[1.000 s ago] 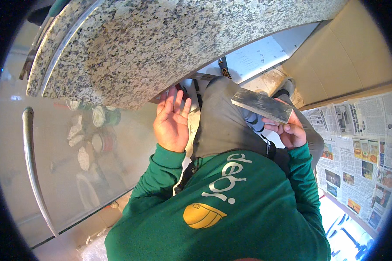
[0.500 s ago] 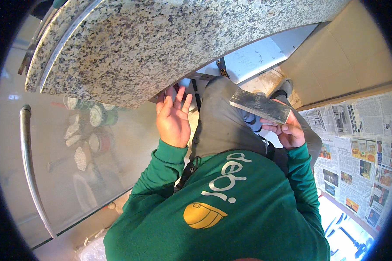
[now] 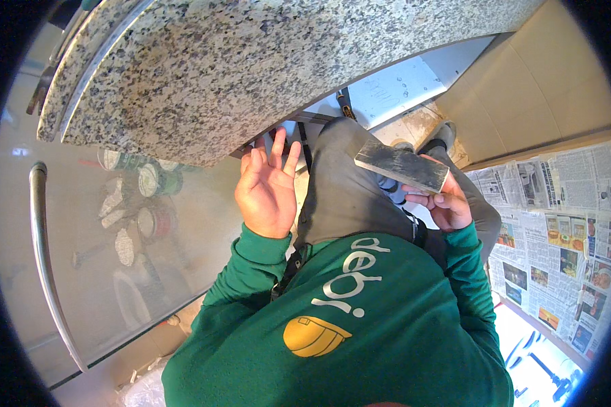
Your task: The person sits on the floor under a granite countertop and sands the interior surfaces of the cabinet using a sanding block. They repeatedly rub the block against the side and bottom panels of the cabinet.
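Observation:
My right hand (image 3: 448, 202) grips one end of a dark rectangular block (image 3: 402, 165), which looks scuffed and has a paler edge. The block hangs over my right thigh, slanting down toward my thumb. Palm up and holding nothing, my left hand (image 3: 268, 193) has its fingers spread apart. Its fingertips reach to the lower edge of a speckled granite countertop (image 3: 204, 74), partly in the shadow beneath it. I cannot tell whether they touch the stone.
A glass panel with a curved metal handle (image 3: 42, 251) stands at my left, with paint cans (image 3: 157, 182) seen through it. Under the counter lies a black and yellow tool (image 3: 345, 103) beside a white panel (image 3: 400, 88). Newspaper sheets (image 3: 550, 244) cover a surface at right.
My left hand has drawn slightly back toward me and left, its fingers still spread. The block in my right hand has shifted a little to the left.

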{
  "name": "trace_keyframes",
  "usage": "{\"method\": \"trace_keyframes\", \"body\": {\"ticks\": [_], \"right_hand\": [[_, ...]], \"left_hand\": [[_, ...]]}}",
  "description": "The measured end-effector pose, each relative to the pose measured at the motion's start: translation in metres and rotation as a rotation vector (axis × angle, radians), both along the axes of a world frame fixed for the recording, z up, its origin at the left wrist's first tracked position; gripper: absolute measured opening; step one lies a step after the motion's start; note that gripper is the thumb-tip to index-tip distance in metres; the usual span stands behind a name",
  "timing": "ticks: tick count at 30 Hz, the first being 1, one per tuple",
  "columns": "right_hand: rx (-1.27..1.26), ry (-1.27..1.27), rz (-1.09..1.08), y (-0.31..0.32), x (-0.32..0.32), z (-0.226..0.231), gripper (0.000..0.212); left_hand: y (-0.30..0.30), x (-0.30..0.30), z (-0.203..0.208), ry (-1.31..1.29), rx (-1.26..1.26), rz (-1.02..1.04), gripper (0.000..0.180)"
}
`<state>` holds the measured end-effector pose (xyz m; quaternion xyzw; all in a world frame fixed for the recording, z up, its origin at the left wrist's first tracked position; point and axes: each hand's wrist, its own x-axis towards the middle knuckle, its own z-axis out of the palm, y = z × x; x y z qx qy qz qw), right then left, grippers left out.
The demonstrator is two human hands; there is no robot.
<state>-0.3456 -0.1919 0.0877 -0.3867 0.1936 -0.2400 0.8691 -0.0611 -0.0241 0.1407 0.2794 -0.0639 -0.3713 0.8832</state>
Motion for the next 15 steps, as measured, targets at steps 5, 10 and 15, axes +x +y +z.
{"method": "trace_keyframes", "body": {"ticks": [5, 10, 15], "right_hand": [[0.006, 0.000, -0.017, 0.002, 0.000, 0.001, 0.087], [0.010, -0.002, -0.026, 0.003, 0.001, 0.002, 0.087], [0.013, -0.002, -0.031, 0.004, 0.001, 0.004, 0.087]], "left_hand": [[-0.006, 0.003, 0.004, 0.069, -0.051, -0.029, 0.022], [-0.015, 0.002, 0.007, 0.127, -0.059, -0.044, 0.015], [-0.030, -0.002, 0.012, 0.215, -0.085, -0.033, 0.018]]}}
